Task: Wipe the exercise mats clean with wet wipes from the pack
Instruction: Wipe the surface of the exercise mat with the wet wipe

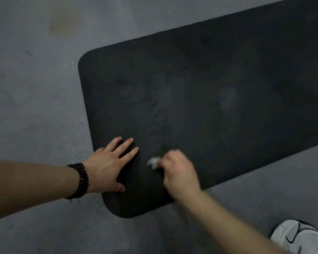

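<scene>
Head view: the left hand [106, 165] lies spread flat on the black mat [200, 99] at lower centre; the blurred right hand [178, 171] pinches a crumpled wet wipe [153, 162]. Soft, light and limp; best held bunched.

right hand [176, 171] and wipe [154, 162] motion-blurred, mat [209, 99] and shoe [297, 237] cut off

Black beaded bracelet [80, 181], white shoe [295, 237].
</scene>
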